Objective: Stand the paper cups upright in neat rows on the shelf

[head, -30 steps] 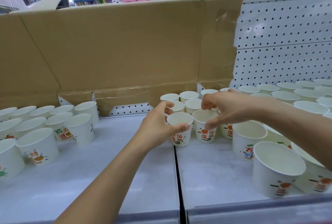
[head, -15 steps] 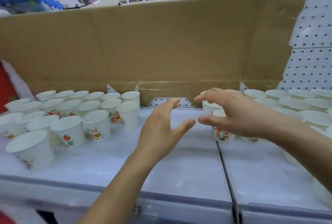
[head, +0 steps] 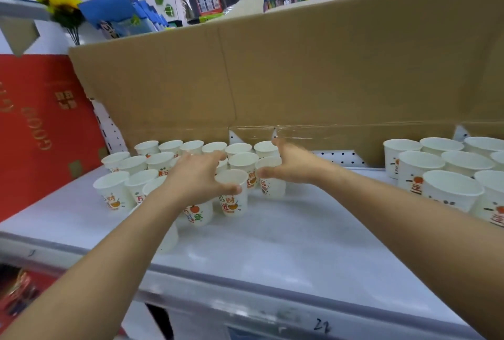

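**Cups all upright; front of the left cluster not yet squared**

Both hands reach over the left group of small white paper cups with orange and green print [head: 169, 148], which stands toward the back-left of the white shelf [head: 272, 247], in front of the tall brown cardboard sheet [head: 327, 72]. The left hand [head: 200, 180] arches over the cluster with fingers spread and lightly curved, its thumb against the rim of the front printed cup [head: 234, 202]; it grips nothing that I can make out. The right hand [head: 290, 167] is spread wide, thumb and forefinger apart on either side of the outermost cup on the right edge [head: 272, 188]; contact is too blurred to judge.

Every cup in view stands mouth up. The two back rows of this cluster run fairly straight. The nearer cups are staggered, and one sits half hidden under the left forearm. A second group of larger white cups [head: 436, 165] stands in rows at the far right, well apart. What seems left is nudging the front cups into line.
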Demonstrator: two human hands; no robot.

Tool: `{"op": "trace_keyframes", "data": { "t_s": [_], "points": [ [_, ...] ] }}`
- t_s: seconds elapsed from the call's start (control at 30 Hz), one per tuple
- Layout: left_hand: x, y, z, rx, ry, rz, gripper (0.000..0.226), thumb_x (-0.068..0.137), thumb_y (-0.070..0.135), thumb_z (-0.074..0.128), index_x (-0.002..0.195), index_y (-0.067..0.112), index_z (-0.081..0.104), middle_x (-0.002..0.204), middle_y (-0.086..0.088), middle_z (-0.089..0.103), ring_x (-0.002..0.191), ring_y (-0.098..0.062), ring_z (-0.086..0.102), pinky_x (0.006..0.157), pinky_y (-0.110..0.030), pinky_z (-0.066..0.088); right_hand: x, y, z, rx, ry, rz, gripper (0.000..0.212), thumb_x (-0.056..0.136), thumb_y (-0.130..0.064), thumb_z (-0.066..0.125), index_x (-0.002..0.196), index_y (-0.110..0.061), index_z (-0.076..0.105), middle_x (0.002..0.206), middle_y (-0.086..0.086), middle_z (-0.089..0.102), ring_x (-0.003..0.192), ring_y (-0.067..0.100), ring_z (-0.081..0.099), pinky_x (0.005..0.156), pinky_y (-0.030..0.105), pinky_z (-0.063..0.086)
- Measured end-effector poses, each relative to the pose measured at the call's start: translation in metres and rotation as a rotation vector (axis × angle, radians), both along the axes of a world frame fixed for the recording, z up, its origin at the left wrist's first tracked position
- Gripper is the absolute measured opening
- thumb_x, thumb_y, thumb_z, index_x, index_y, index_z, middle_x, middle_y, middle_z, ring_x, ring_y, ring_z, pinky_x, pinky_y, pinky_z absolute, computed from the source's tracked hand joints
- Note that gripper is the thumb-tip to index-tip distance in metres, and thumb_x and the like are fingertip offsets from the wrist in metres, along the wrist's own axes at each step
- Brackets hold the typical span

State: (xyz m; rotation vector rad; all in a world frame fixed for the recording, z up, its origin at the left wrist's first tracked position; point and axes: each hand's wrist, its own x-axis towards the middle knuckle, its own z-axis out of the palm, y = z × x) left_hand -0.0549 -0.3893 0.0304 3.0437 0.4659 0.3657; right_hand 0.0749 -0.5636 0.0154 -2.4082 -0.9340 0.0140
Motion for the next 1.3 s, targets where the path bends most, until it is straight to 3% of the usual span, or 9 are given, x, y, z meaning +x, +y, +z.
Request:
{"op": "trace_keyframes", "data": {
  "t_s": [0.17, 0.4, 0.53, 0.67, 0.83, 1.13, 1.23, 1.3],
  "points": [
    [0.007, 0.003, 0.000, -0.028, 0.019, -0.074, 0.084, 0.071, 0.064, 0.070, 0.142, 0.030, 0.040, 0.131, 0.007, 0.061, 0.125, -0.019, 0.050, 0.102, -0.037, 0.036, -0.002, 0.018, -0.004, 0.002, -0.063, -0.100, 0.079, 0.071, -0.059, 0.070, 0.133, -0.020, 0.043, 0.132, 0.002, 0.054, 0.119, 0.023, 0.050, 0.093, 0.042, 0.047],
    [0.003, -0.019, -0.001, -0.096, 0.006, -0.144, 0.077, 0.069, 0.061, 0.073, 0.135, 0.031, 0.047, 0.123, 0.009, 0.062, 0.111, -0.015, 0.056, 0.096, -0.037, 0.045, -0.031, -0.012, 0.005, -0.093, -0.181, -0.068, 0.063, 0.072, -0.051, 0.071, 0.123, -0.018, 0.054, 0.120, 0.001, 0.062, 0.106, 0.022, 0.058, 0.085, 0.040, 0.052],
    [-0.002, -0.063, -0.007, -0.201, -0.029, -0.285, 0.073, 0.067, 0.062, 0.074, 0.130, 0.036, 0.049, 0.114, 0.014, 0.058, 0.098, -0.008, 0.055, 0.086, -0.033, 0.049, -0.057, -0.089, 0.019, -0.130, -0.205, -0.030, 0.067, 0.075, -0.046, 0.072, 0.133, -0.026, 0.047, 0.128, -0.008, 0.057, 0.113, 0.013, 0.052, 0.093, 0.035, 0.047],
    [0.005, -0.131, -0.009, -0.352, -0.007, -0.456, 0.067, 0.066, 0.062, 0.074, 0.124, 0.040, 0.050, 0.108, 0.019, 0.055, 0.094, 0.000, 0.054, 0.083, -0.030, 0.049, -0.076, -0.187, 0.040, -0.183, -0.185, -0.084, 0.069, 0.073, -0.046, 0.074, 0.133, -0.036, 0.043, 0.120, -0.018, 0.053, 0.108, 0.002, 0.048, 0.091, 0.024, 0.042],
    [0.021, -0.221, -0.012, -0.453, 0.036, -0.600, 0.067, 0.066, 0.064, 0.074, 0.123, 0.039, 0.051, 0.110, 0.015, 0.055, 0.092, -0.003, 0.054, 0.082, -0.030, 0.050, -0.081, -0.279, 0.052, -0.302, -0.125, -0.183, 0.072, 0.069, -0.046, 0.077, 0.130, -0.039, 0.039, 0.114, -0.019, 0.054, 0.102, 0.004, 0.054, 0.088, 0.028, 0.049],
    [0.033, -0.299, -0.020, -0.265, 0.028, -0.490, 0.077, 0.067, 0.079, 0.060, 0.126, 0.031, 0.048, 0.126, 0.009, 0.055, 0.110, -0.014, 0.053, 0.086, -0.036, 0.047, -0.071, -0.331, 0.033, -0.387, -0.013, -0.148, 0.073, 0.070, -0.045, 0.077, 0.130, -0.040, 0.037, 0.122, -0.015, 0.053, 0.110, 0.009, 0.053, 0.095, 0.037, 0.047],
    [0.032, -0.300, -0.021, -0.332, 0.036, -0.470, 0.086, 0.064, 0.081, 0.060, 0.133, 0.031, 0.044, 0.127, 0.010, 0.056, 0.112, -0.015, 0.055, 0.092, -0.039, 0.047, -0.072, -0.339, 0.033, -0.373, -0.045, -0.158, 0.076, 0.069, -0.050, 0.077, 0.133, -0.037, 0.037, 0.123, -0.014, 0.051, 0.112, 0.008, 0.050, 0.098, 0.035, 0.044],
    [0.030, -0.295, -0.022, -0.501, 0.033, -0.472, 0.085, 0.064, 0.077, 0.066, 0.134, 0.034, 0.043, 0.122, 0.013, 0.057, 0.108, -0.013, 0.057, 0.093, -0.038, 0.048, -0.075, -0.342, 0.034, -0.376, -0.083, -0.170, 0.075, 0.070, -0.056, 0.075, 0.132, -0.036, 0.039, 0.122, -0.015, 0.049, 0.111, 0.008, 0.048, 0.097, 0.032, 0.042]
  ]
}}
